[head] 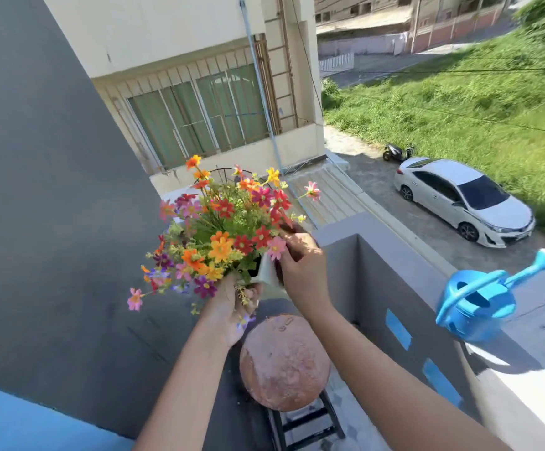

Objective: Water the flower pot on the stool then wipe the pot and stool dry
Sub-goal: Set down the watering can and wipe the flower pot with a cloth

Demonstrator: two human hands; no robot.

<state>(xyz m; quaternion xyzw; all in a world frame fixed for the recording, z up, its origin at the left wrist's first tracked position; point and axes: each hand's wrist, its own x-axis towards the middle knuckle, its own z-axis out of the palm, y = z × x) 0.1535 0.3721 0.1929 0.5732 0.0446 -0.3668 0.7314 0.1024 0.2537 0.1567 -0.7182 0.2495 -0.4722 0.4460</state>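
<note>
- Two hands hold the pot (266,275) in the air above the stool (284,362).
- Left hand (232,307) cups it from below, fingers curled around its base.
- Right hand (300,262) grips the rim, fingers closed on it beside a dark brown piece I cannot identify.
- Flowers (219,236) of many colours fill the pot and spill leftward.
- Stool's round reddish seat is bare.
- Blue watering can (479,301) sits on the balcony wall (404,255), well right.

Bright, hard daylight; crisp dark shadow under the blue plastic watering can (479,304). Edges bent by wide-angle distortion, top right corner smeared with blur.
</note>
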